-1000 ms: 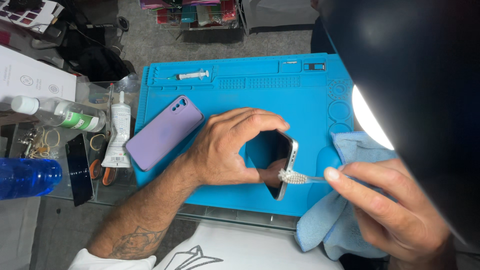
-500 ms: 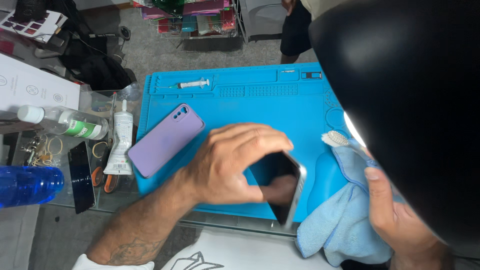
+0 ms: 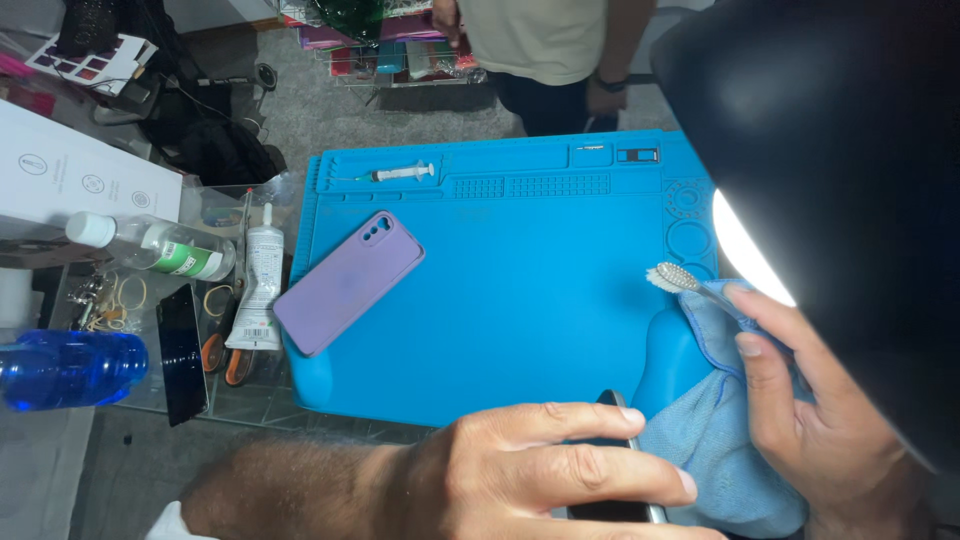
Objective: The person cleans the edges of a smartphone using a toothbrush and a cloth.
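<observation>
With the left hand point(image 3: 540, 470) clasping the dark phone point(image 3: 612, 455) at the blue mat's point(image 3: 540, 270) near edge and the right hand point(image 3: 810, 420) pinching a toothbrush point(image 3: 672, 277) over the cloth point(image 3: 715, 450), the overhanging phone may slip off.

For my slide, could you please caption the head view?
Left hand grips a dark phone at the blue mat's near edge; right hand holds a toothbrush and blue cloth.

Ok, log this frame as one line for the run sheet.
left hand: holds dark phone at mat's near edge | right hand: holds toothbrush over blue cloth | purple phone case: on blue mat
</observation>
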